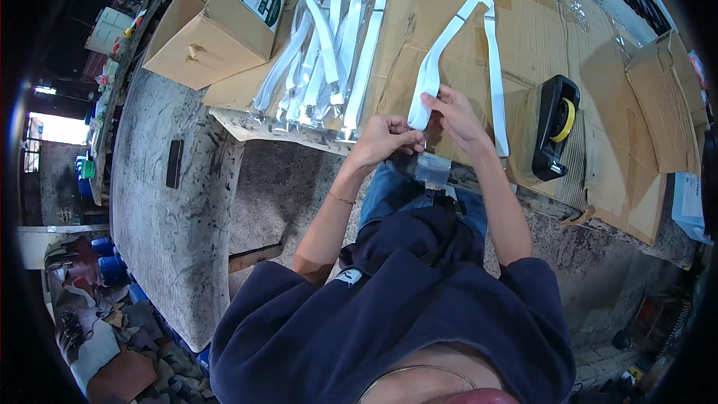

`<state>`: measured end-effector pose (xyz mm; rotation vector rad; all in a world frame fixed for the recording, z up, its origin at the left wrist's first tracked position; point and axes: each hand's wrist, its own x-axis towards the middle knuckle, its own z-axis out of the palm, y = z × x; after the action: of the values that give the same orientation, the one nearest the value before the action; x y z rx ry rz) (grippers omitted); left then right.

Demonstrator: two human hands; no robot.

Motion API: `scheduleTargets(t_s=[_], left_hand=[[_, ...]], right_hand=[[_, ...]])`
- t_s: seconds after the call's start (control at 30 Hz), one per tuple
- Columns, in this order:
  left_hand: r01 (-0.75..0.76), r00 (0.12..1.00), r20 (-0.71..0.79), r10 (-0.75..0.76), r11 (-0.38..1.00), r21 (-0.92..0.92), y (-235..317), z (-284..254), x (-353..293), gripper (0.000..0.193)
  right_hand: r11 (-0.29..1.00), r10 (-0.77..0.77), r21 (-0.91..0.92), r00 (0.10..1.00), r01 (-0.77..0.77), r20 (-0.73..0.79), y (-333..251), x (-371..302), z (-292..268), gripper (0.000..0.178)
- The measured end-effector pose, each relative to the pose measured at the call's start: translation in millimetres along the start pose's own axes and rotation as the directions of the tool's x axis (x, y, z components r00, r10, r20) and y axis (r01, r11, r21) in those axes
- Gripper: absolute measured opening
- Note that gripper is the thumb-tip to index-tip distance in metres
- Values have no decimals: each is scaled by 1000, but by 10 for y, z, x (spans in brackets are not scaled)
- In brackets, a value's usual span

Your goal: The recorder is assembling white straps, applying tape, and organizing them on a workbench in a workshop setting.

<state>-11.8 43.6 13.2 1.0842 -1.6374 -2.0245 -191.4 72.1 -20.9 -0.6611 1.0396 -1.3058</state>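
A pair of white Y-shaped suspenders (pixel 450 30) lies on the cardboard-covered table (pixel 523 52), its joined end pointing away from me. At the near edge, my right hand (pixel 456 118) pinches the doubled lower part of the left strap between thumb and fingers. My left hand (pixel 387 141) closes its fingertips at the bottom end of that same strap; the clip there is mostly hidden. The other strap lies straight down to the right of my right hand. To the left rests a pile of white suspenders in clear plastic sleeves (pixel 329 52), metal clips toward me.
A black tape dispenser (pixel 555 131) with a yellow core sits on the right. An open cardboard box (pixel 217 37) stands at the far left. On the grey side table (pixel 164 232) lies a dark, flat rectangular object (pixel 174 164). Cardboard flaps (pixel 666 97) rise at the right edge.
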Motion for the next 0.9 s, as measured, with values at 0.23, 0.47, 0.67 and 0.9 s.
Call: scheduleTargets(t_s=[0.23,0.47,0.67,0.9], left_hand=[[-26,998,57,32,995,-99,55,-31,149,25],[62,973,207,-104,978,200,339,-110,82,66],[-5,994,106,-8,993,114,321,-143,246,58],[-41,979,200,45,999,-20,130,-155,474,49]], right_hand=[[971,127,-215,987,-104,99,-38,56,8,20],[993,-16,115,994,29,-111,1,158,24,29],[986,122,-126,983,-105,135,-159,145,62,27],[930,8,367,997,19,-72,-22,382,-191,17]])
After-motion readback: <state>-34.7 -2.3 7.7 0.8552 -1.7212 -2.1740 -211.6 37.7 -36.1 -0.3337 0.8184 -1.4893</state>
